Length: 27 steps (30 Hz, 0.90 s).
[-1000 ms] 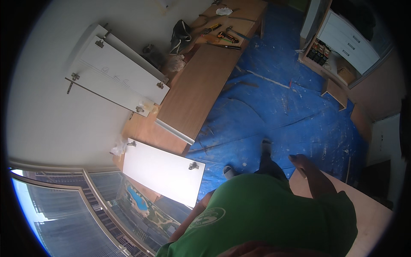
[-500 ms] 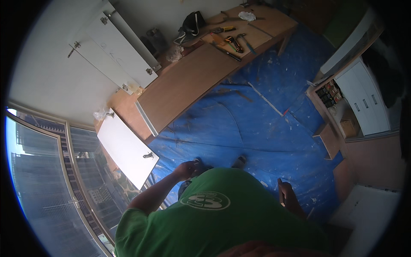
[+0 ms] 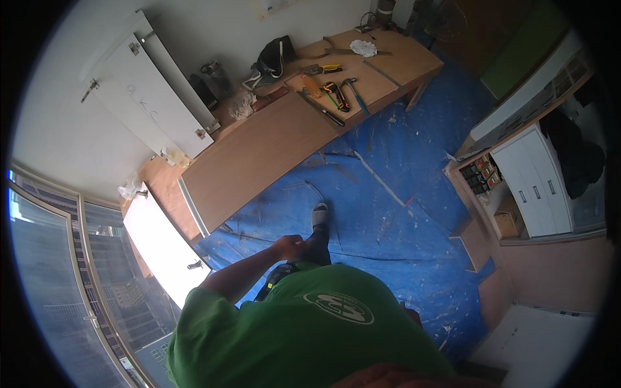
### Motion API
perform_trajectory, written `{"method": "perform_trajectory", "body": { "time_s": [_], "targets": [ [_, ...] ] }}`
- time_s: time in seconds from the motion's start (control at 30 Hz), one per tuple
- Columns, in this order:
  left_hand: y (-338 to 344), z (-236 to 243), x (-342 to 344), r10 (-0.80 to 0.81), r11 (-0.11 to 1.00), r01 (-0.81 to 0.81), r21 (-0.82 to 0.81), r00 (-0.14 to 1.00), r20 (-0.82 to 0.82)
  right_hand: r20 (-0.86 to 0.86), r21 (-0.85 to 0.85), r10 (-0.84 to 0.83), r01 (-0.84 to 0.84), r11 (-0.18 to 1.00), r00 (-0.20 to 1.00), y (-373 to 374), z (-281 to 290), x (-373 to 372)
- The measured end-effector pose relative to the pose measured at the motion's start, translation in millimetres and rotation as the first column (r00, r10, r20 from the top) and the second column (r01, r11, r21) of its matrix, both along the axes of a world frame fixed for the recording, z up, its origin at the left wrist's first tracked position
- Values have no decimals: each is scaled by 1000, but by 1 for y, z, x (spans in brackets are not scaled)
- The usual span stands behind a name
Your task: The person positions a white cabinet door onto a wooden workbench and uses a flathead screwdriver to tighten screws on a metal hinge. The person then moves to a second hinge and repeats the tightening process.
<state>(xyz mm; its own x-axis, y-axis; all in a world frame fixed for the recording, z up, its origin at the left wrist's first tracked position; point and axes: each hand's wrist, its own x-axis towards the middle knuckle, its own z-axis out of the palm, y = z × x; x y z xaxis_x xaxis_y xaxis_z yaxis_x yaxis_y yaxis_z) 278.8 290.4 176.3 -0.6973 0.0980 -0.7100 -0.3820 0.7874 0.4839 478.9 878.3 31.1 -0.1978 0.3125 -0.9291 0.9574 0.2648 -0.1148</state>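
Note:
My left hand [image 3: 288, 248], fingers curled, hangs in front of my dark-clothed leg; whatever it holds, if anything, is unclear. Just below it, a black item with yellow marks [image 3: 277, 280] shows at my waist. Only part of my right hand [image 3: 410, 315] shows past my green shirt, its fingers hidden. Nearest my left hand lie a brown wooden panel [image 3: 259, 158] on a long wooden table [image 3: 420, 55] and a white door panel with hinges [image 3: 158, 239].
Tools, including a hammer [image 3: 356, 96], lie on the table. White hinged panels [image 3: 145, 97] lean against the wall. Blue sheeting [image 3: 381, 226] covers the floor. At right stand a cabinet with white drawers [image 3: 530, 178] and a small wooden box [image 3: 472, 246]. Glass sliding panes [image 3: 45, 252] are at left.
My left arm has come forward into view and its hand is higher. My right hand has slipped mostly behind my body. The view has swung, and one foot stands farther forward.

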Motion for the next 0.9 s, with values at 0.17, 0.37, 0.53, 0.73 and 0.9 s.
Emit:
{"method": "perform_trajectory", "body": {
  "time_s": [0.17,0.37,0.53,0.73,0.9],
  "targets": [
    [29,-32,-86,74,904,-172,391,965,252,-1,69,405,-404,912,914,25,-26,-68],
    [57,62,-205,-306,486,-508,711,663,683,-112,175,297,-275,945,948,11,56,-181],
    [29,120,-276,-286,347,-177,921,915,284,-205,191,350,-314,930,914,-8,65,-293],
    [-9,66,-304,242,684,-241,689,965,97,-157,203,465,-433,878,871,-58,66,-421],
    [-17,35,-289,542,699,-543,465,827,151,-105,180,585,-563,807,805,-52,49,-522]
  ]
}}
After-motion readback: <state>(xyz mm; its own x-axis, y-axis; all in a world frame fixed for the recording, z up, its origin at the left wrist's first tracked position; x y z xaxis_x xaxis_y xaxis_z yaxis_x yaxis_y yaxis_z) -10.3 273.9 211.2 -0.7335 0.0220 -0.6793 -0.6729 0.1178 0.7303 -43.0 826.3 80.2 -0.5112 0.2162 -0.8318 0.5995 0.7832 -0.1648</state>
